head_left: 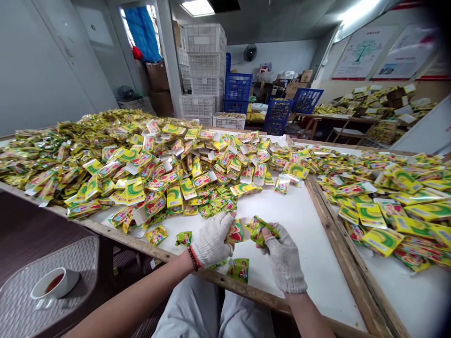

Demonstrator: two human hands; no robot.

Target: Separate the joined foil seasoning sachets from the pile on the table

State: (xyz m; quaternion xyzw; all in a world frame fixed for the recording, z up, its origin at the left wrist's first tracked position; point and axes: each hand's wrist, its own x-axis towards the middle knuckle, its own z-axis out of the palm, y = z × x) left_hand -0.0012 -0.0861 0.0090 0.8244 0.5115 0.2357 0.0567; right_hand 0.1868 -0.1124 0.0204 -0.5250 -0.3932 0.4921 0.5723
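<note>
My left hand point(213, 238), in a white knit glove with the fingertips bare, grips a small printed carton point(238, 231) whose end flap faces right. Just beside that flap, my right hand point(284, 256), gloved the same way, pinches a green candy packet point(259, 229). Under my left hand, near the table's front edge, lies another green packet point(238, 270). A small green packet point(183, 238) rests left of my left wrist, and a yellow packet point(157, 234) lies farther left. Beyond my hands is a heap of yellow cartons point(172, 180), several with white flaps open.
A wooden divider point(338, 244) runs along the right side of the white table point(278, 206), with more yellow cartons point(384, 225) past it. A cup of dark liquid point(55, 283) sits on a stool point(24, 300) at left. White crates point(206, 61) are stacked behind.
</note>
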